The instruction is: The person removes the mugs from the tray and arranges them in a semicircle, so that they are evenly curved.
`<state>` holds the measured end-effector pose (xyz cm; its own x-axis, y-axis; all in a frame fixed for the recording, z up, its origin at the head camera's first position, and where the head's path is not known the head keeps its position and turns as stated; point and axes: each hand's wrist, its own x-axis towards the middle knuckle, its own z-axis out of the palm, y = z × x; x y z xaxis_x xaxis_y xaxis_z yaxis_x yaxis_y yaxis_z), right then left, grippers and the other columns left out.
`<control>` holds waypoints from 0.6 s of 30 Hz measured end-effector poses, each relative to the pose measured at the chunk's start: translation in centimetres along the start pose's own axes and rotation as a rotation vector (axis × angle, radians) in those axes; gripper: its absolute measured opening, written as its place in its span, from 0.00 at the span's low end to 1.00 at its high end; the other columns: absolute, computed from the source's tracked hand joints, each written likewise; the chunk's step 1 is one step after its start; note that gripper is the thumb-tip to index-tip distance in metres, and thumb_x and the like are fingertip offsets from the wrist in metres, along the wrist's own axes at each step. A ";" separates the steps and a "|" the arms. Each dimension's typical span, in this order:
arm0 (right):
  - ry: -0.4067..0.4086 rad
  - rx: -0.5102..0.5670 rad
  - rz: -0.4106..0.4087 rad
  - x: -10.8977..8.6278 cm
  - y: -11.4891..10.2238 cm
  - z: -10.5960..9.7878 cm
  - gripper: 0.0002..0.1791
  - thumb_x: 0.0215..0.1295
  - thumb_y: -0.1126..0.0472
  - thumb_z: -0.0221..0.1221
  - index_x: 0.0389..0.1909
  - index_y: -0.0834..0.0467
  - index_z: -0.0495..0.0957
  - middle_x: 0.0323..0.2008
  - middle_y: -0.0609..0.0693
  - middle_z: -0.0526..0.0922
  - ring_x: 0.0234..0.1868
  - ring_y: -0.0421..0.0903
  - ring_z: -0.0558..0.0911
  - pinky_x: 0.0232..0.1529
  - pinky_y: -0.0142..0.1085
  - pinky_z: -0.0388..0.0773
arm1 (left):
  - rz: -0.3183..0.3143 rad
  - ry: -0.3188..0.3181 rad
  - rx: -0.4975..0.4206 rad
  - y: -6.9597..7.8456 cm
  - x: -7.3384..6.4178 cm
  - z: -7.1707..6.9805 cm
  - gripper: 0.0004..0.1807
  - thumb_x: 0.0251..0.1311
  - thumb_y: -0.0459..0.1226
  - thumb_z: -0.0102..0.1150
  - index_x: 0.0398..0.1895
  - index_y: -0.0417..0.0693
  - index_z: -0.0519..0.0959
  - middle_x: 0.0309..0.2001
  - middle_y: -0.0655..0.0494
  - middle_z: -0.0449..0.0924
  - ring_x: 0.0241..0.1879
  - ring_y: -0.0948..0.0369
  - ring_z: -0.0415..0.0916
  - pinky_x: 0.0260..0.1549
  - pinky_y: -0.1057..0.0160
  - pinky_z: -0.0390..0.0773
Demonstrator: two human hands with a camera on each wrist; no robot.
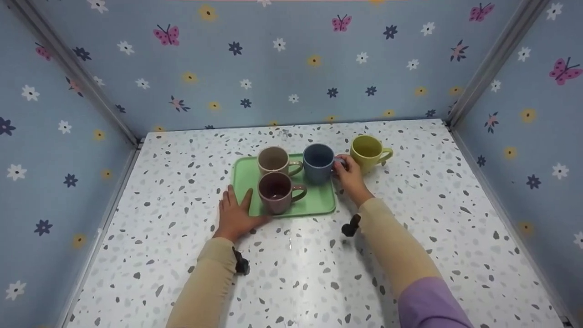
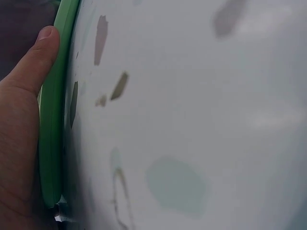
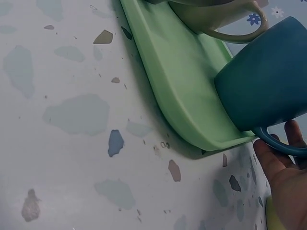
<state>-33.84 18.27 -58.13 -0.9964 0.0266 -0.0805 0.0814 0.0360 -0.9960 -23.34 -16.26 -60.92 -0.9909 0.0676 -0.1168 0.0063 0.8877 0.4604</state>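
A light green tray (image 1: 314,207) bears a beige mug (image 1: 273,152) at its back left and a maroon mug (image 1: 274,202) in front of that one. The blue mug (image 1: 317,173) stands at the tray's right end. With fingers and thumb my right hand (image 1: 354,180) grips its handle, seen closer as a blue loop (image 3: 276,143) in the right wrist view. My left hand (image 1: 237,217) rests spread at the tray's front left corner, its fingers straight along the left side. In the left wrist view the thumb (image 2: 41,57) lies against the tray rim (image 2: 52,139).
A yellow-green mug (image 1: 366,150) stands on the speckled table (image 1: 159,228) just right of the tray, close behind my right hand. Blue patterned panels (image 1: 282,68) close off the back and both sides.
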 end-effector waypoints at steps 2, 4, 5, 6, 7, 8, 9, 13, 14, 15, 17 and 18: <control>0.000 -0.004 0.000 0.0 0.0 0.0 0.14 0.79 0.63 0.49 0.60 0.64 0.70 0.55 0.59 0.75 0.53 0.51 0.78 0.58 0.49 0.79 | 0.002 0.002 0.002 0.0 0.0 -0.1 0.66 0.44 0.78 0.59 0.82 0.56 0.50 0.78 0.30 0.20 0.77 0.34 0.22 0.73 0.37 0.28; 0.001 -0.007 0.000 0.1 -0.1 0.0 0.14 0.79 0.63 0.50 0.60 0.63 0.70 0.56 0.59 0.75 0.54 0.52 0.78 0.58 0.50 0.79 | 0.008 0.004 0.004 0.0 0.0 -0.2 0.66 0.44 0.78 0.59 0.82 0.55 0.50 0.78 0.29 0.20 0.77 0.34 0.22 0.73 0.36 0.28; -0.001 -0.010 -0.002 0.1 -0.2 0.0 0.15 0.79 0.62 0.50 0.60 0.63 0.70 0.56 0.59 0.75 0.54 0.52 0.77 0.59 0.49 0.79 | 0.008 0.005 0.009 0.0 0.1 -0.2 0.66 0.44 0.78 0.59 0.82 0.55 0.50 0.78 0.29 0.20 0.77 0.34 0.22 0.73 0.37 0.28; 0.000 -0.013 -0.003 0.1 -0.2 0.0 0.15 0.79 0.62 0.50 0.60 0.63 0.70 0.56 0.59 0.75 0.55 0.52 0.77 0.59 0.49 0.79 | 0.007 0.006 0.012 0.0 0.1 -0.2 0.66 0.43 0.79 0.58 0.82 0.56 0.50 0.78 0.29 0.20 0.77 0.34 0.22 0.73 0.37 0.28; 0.001 -0.014 -0.006 0.1 -0.2 0.0 0.15 0.79 0.62 0.50 0.60 0.62 0.70 0.57 0.60 0.75 0.55 0.53 0.77 0.59 0.50 0.79 | 0.009 0.006 0.013 0.0 0.1 -0.3 0.66 0.44 0.78 0.58 0.82 0.55 0.50 0.78 0.29 0.20 0.77 0.34 0.22 0.73 0.37 0.28; 0.002 -0.018 -0.006 0.1 -0.3 -0.1 0.15 0.79 0.62 0.51 0.60 0.62 0.71 0.57 0.59 0.75 0.55 0.53 0.77 0.59 0.50 0.79 | 0.010 0.006 0.013 0.0 0.1 -0.4 0.66 0.44 0.78 0.58 0.82 0.55 0.50 0.78 0.29 0.20 0.77 0.34 0.22 0.73 0.37 0.28; 0.002 -0.021 -0.007 0.1 -0.3 -0.1 0.15 0.79 0.62 0.51 0.60 0.62 0.71 0.57 0.59 0.75 0.55 0.53 0.77 0.58 0.49 0.79 | 0.011 0.005 0.010 0.1 0.1 -0.4 0.66 0.44 0.78 0.59 0.82 0.55 0.50 0.78 0.29 0.20 0.77 0.34 0.22 0.73 0.36 0.28; -0.010 -0.027 -0.002 0.0 -0.2 -0.2 0.15 0.79 0.62 0.50 0.61 0.62 0.70 0.56 0.59 0.74 0.55 0.52 0.77 0.58 0.49 0.79 | 0.004 -0.005 0.012 0.2 -0.1 -0.5 0.65 0.45 0.77 0.59 0.82 0.55 0.50 0.78 0.29 0.21 0.77 0.35 0.22 0.73 0.37 0.29; -0.016 -0.027 0.001 0.0 -0.2 -0.2 0.15 0.79 0.61 0.50 0.61 0.62 0.70 0.56 0.58 0.74 0.55 0.51 0.77 0.57 0.49 0.78 | 0.004 -0.006 0.014 0.2 -0.1 -0.5 0.65 0.46 0.76 0.60 0.82 0.54 0.50 0.78 0.29 0.21 0.77 0.34 0.22 0.74 0.37 0.29; -0.020 -0.025 0.003 0.0 -0.2 -0.2 0.15 0.79 0.61 0.50 0.61 0.62 0.70 0.56 0.58 0.74 0.55 0.51 0.77 0.57 0.49 0.78 | 0.006 -0.006 0.015 0.2 -0.2 -0.5 0.65 0.46 0.76 0.60 0.82 0.54 0.50 0.78 0.29 0.21 0.77 0.34 0.22 0.74 0.37 0.29; -0.026 -0.018 -0.001 -0.1 -0.2 -0.2 0.15 0.80 0.61 0.50 0.61 0.62 0.70 0.56 0.58 0.73 0.55 0.51 0.76 0.58 0.50 0.78 | 0.012 -0.001 0.019 0.3 -0.2 -0.5 0.65 0.46 0.76 0.60 0.82 0.54 0.50 0.78 0.28 0.22 0.77 0.34 0.23 0.74 0.37 0.30; -0.028 -0.014 -0.005 -0.1 -0.2 -0.2 0.15 0.80 0.61 0.50 0.60 0.63 0.70 0.56 0.58 0.73 0.56 0.52 0.76 0.58 0.51 0.77 | 0.015 0.002 0.022 0.3 -0.2 -0.5 0.64 0.47 0.76 0.60 0.82 0.53 0.51 0.78 0.28 0.22 0.77 0.34 0.23 0.74 0.37 0.30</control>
<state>-33.80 18.50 -57.92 -0.9971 -0.0012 -0.0766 0.0765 0.0498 -0.9958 -23.22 -16.25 -60.35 -0.9909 0.0801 -0.1084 0.0240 0.8965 0.4423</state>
